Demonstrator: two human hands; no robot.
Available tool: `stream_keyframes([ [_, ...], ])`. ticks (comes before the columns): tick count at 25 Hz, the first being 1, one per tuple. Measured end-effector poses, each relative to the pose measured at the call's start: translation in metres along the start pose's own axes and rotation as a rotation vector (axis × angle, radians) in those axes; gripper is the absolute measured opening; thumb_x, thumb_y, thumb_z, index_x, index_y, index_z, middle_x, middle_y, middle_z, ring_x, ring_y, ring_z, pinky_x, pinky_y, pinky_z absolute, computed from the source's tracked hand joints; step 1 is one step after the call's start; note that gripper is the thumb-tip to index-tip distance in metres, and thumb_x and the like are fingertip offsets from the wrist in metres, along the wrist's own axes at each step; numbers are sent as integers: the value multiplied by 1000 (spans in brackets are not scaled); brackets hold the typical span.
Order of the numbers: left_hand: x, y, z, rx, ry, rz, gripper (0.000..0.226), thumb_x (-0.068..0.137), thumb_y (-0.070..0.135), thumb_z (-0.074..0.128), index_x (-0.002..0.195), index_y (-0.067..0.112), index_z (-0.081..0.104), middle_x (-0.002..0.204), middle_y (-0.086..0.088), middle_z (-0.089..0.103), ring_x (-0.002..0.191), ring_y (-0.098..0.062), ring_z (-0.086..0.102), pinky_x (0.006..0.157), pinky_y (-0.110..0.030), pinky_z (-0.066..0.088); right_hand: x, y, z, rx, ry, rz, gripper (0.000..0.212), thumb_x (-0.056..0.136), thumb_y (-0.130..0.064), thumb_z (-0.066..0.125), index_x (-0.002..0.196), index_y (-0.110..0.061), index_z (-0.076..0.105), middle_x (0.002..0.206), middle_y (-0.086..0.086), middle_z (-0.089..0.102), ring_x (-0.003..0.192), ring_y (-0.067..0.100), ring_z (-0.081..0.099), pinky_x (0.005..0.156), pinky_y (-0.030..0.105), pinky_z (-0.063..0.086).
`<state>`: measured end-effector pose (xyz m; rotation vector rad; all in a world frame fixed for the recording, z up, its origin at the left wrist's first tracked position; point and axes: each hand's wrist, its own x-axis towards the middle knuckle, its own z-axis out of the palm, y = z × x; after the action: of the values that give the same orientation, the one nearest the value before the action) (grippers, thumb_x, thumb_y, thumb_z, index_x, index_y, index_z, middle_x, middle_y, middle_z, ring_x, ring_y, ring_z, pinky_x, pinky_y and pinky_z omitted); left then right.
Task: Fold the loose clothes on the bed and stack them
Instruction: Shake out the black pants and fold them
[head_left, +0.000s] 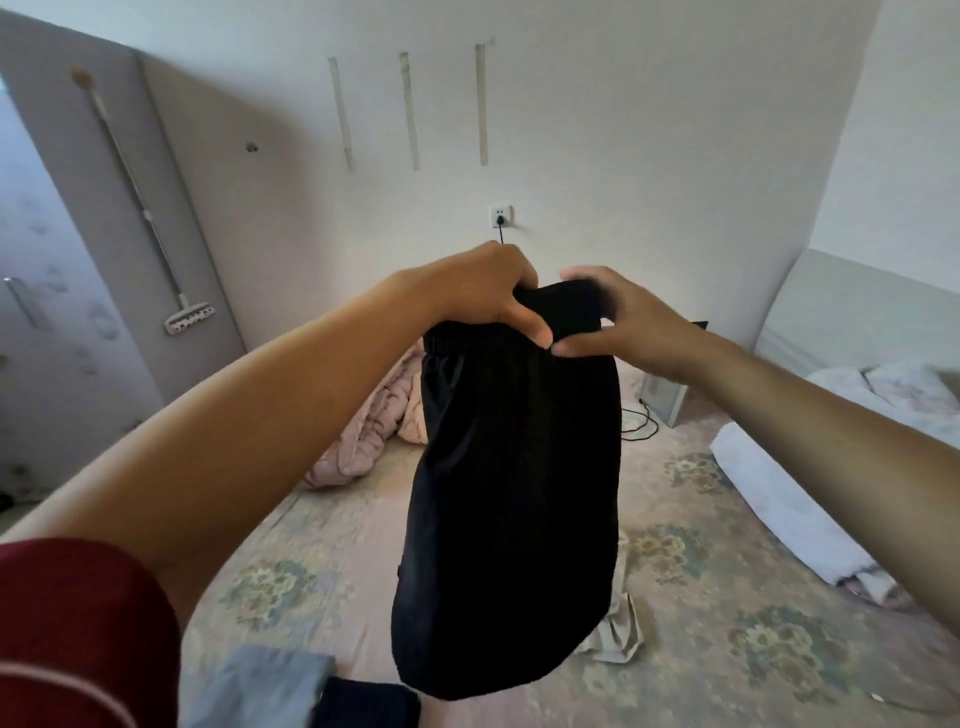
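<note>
Both the left hand (485, 291) and right hand (618, 319) grip black shorts (514, 493) by the waistband above a floral-sheeted bed (701, 597) against a pale wall (623, 130).

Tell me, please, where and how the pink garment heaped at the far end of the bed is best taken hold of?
Probably by the upper ridge of the pink garment, coming down from above. It lies bunched in a loose heap on the bed, so no hem or collar shows clearly; the raised folds are what a hand could pinch. Both hands are now busy with the black shorts.
</note>
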<state>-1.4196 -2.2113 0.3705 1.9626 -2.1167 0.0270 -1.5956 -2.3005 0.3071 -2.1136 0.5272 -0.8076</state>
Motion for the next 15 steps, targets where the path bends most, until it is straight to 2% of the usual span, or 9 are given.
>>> stream_keyframes([
  [1,-2,0,-3,-12,12,-4,45,60,53,79,66,14,58,58,5,51,50,-7,46,41,-12,31,4,-7,0,-24,14,-13,55,66,-11,84,113,-18,56,108,0,63,100,10,60,87,24,47],
  [3,-12,-7,-12,-102,33,-54,49,56,58,80,85,22,63,75,10,62,63,-3,59,52,-11,40,9,-16,-2,2,56,-38,34,70,-10,81,96,-18,60,90,-3,64,84,9,61,75,20,49],
  [5,-27,-25,-21,-297,-36,-141,60,54,52,84,103,32,55,93,9,67,74,-5,69,59,-14,48,11,-19,-2,76,78,-45,27,74,-7,77,93,-17,60,90,-2,64,84,9,62,77,20,51],
  [8,-49,-50,-12,-501,-137,-187,51,67,24,84,106,30,52,102,-1,71,83,-14,71,65,-21,53,10,-18,3,83,24,-29,24,77,-5,75,90,-18,60,94,4,65,87,13,62,84,23,51],
  [10,-54,-55,-1,-568,-28,-168,49,70,13,82,105,30,52,105,-6,67,88,-19,69,67,-23,54,9,-16,5,42,-12,-27,23,77,-6,75,89,-17,59,94,7,63,87,14,61,83,24,50],
  [13,-51,-52,5,-757,282,-165,59,67,12,84,109,35,50,113,-8,56,96,-25,63,79,-35,57,9,-19,-13,-30,-18,39,27,75,-13,77,95,-14,59,95,7,63,84,13,60,73,16,49],
  [15,-45,-41,9,-802,369,-140,64,67,13,84,115,33,47,113,-8,54,92,-24,64,80,-37,57,13,-24,-28,-257,-99,118,36,73,-20,80,101,-14,58,104,7,65,91,15,62,77,21,49],
])
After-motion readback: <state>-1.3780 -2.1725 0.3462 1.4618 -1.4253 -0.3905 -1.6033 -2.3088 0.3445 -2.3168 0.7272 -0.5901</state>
